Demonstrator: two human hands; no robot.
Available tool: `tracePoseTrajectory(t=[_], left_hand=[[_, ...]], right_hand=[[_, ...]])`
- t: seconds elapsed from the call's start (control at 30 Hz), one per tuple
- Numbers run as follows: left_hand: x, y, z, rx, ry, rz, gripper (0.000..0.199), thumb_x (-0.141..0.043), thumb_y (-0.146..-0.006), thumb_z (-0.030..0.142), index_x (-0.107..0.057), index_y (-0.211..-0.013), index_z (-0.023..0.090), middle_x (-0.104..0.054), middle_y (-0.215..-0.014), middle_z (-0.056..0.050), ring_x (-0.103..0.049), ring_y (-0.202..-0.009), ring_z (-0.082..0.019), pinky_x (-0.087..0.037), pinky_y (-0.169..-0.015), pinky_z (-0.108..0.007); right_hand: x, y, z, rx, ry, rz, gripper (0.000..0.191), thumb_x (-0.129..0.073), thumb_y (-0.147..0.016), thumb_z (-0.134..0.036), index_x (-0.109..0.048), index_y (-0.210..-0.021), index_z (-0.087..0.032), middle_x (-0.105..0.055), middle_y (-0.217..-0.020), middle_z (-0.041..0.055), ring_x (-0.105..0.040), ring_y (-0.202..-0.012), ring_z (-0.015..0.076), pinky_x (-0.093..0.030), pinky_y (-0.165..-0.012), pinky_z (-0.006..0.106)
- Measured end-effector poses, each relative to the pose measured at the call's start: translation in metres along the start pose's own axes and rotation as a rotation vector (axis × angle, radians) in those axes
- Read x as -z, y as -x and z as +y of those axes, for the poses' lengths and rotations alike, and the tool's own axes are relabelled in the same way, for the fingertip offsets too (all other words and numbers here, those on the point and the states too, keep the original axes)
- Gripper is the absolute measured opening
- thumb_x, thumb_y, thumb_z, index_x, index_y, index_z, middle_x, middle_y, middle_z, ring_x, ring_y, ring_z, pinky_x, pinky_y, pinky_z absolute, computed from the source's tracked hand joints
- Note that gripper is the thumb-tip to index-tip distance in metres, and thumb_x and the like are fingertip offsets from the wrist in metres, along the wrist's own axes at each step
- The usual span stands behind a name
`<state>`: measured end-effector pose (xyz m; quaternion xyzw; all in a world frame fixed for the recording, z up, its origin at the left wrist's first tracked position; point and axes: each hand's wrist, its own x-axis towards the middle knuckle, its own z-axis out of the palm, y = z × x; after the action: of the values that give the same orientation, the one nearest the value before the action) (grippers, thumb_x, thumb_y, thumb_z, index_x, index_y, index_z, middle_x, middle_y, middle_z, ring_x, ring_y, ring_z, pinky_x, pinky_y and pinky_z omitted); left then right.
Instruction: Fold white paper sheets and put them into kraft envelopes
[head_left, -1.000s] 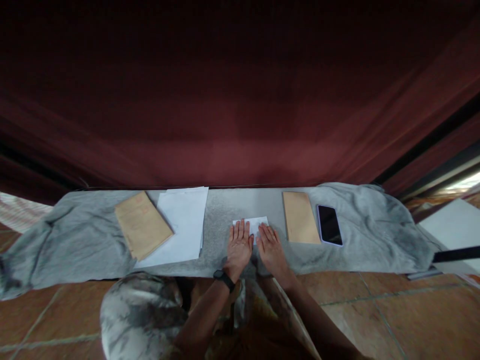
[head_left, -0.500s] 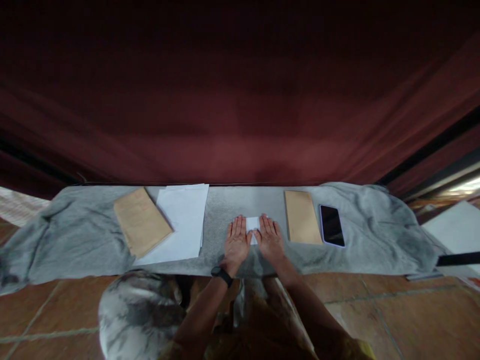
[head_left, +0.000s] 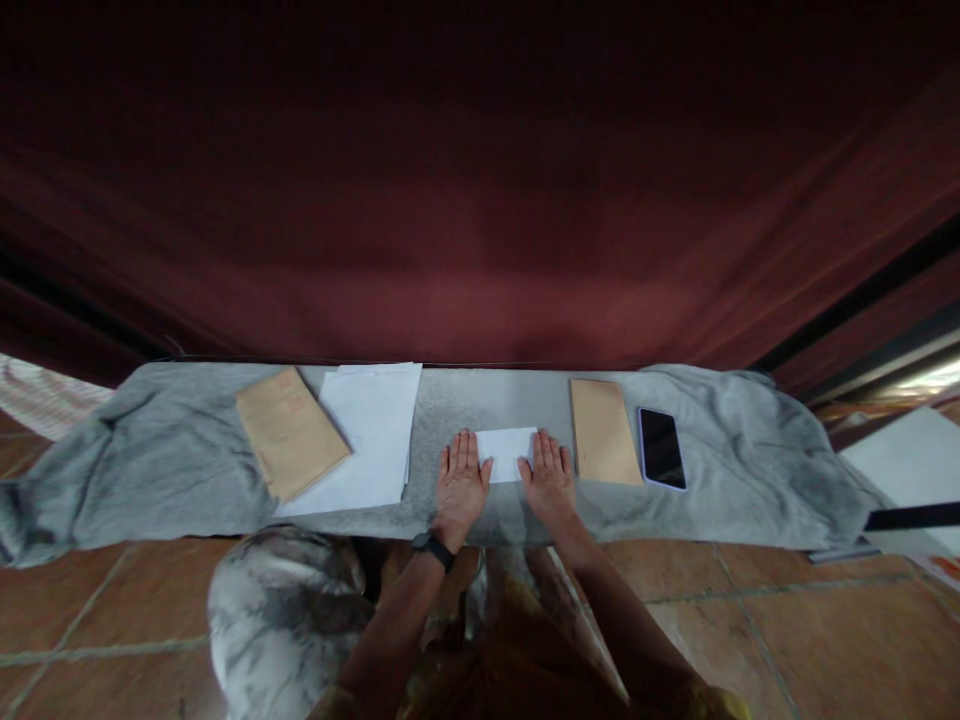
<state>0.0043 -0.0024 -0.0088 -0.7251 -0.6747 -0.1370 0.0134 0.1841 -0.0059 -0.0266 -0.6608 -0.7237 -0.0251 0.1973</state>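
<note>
A small white folded paper (head_left: pixel 507 455) lies flat on the grey cloth (head_left: pixel 480 395) in front of me. My left hand (head_left: pixel 461 485) rests flat over its left end, fingers stretched forward and thumb pointing inward. Over the right end lies my right hand (head_left: pixel 549 485), likewise flat with its fingers out. The middle of the paper shows between the two thumbs, and its ends are partly hidden under the hands. Neither hand grips anything.
To the left, a brown envelope (head_left: pixel 292 435) overlaps a stack of white sheets (head_left: pixel 375 435). A second brown envelope (head_left: pixel 606 430) and a phone (head_left: pixel 662 448) lie to the right. Behind the cloth hangs dark red fabric (head_left: pixel 480 310).
My hands have slid apart, the left to the left and the right slightly to the right. More of the white paper now shows between them.
</note>
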Motion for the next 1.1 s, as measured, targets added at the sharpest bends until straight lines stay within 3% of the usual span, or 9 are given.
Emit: tracePoseTrajectory(t=[0.1,0.3,0.47,0.53,0.77,1.1], left_hand=[[0.003,0.009,0.005,-0.026,-0.001,0.031,0.061,-0.031,-0.104,0.038,-0.033,-0.156,0.005,-0.036,-0.162,-0.020,-0.027,-0.154,-0.030,-0.028,-0.124,-0.054],[0.004,0.036,0.024,-0.346,0.035,-0.020,0.057,-0.039,-0.104,0.041,-0.035,-0.157,0.020,-0.037,-0.164,-0.007,-0.028,-0.154,-0.024,-0.029,-0.125,-0.048],[0.009,0.042,0.025,-0.411,0.004,-0.051,0.057,-0.042,-0.103,0.046,-0.042,-0.153,0.020,-0.036,-0.164,-0.009,-0.029,-0.153,-0.026,-0.027,-0.126,-0.050],[0.013,0.041,0.023,-0.452,-0.005,-0.063,0.058,-0.042,-0.103,0.046,-0.041,-0.154,0.018,-0.035,-0.164,-0.011,-0.029,-0.154,-0.025,-0.026,-0.126,-0.050],[0.024,0.045,0.022,-0.501,-0.029,-0.097,0.062,-0.037,-0.104,0.049,-0.033,-0.158,0.019,-0.034,-0.165,-0.012,-0.026,-0.154,-0.024,-0.020,-0.127,-0.050],[0.025,0.045,0.028,-0.484,0.013,-0.132,0.060,-0.038,-0.104,0.045,-0.036,-0.156,0.015,-0.034,-0.164,-0.014,-0.024,-0.155,-0.024,-0.015,-0.129,-0.048]], right_hand=[[0.000,0.005,0.002,0.008,-0.009,0.041,0.059,-0.035,-0.106,-0.035,-0.033,-0.158,-0.007,-0.043,-0.158,0.0201,-0.038,-0.147,0.0305,-0.026,-0.120,0.051],[0.008,0.005,0.007,0.052,-0.052,0.060,0.054,-0.032,-0.107,-0.029,-0.036,-0.156,-0.006,-0.043,-0.158,0.0194,-0.038,-0.148,0.0292,-0.029,-0.120,0.051],[0.017,0.017,0.005,0.328,-0.117,-0.035,0.050,-0.030,-0.107,-0.025,-0.043,-0.153,-0.013,-0.047,-0.157,0.0137,-0.040,-0.147,0.0220,-0.031,-0.121,0.046],[0.020,0.025,0.003,0.367,-0.091,-0.059,0.049,-0.031,-0.107,-0.026,-0.045,-0.152,-0.012,-0.049,-0.155,0.0143,-0.042,-0.146,0.0224,-0.030,-0.121,0.047],[0.030,0.039,0.006,0.335,0.012,-0.050,0.051,-0.035,-0.107,-0.029,-0.043,-0.153,-0.008,-0.043,-0.158,0.0184,-0.039,-0.148,0.0295,-0.031,-0.119,0.051],[0.030,0.045,0.009,0.223,-0.013,-0.095,0.057,-0.035,-0.107,-0.035,-0.035,-0.157,-0.008,-0.041,-0.159,0.0187,-0.038,-0.147,0.0304,-0.028,-0.120,0.054]])
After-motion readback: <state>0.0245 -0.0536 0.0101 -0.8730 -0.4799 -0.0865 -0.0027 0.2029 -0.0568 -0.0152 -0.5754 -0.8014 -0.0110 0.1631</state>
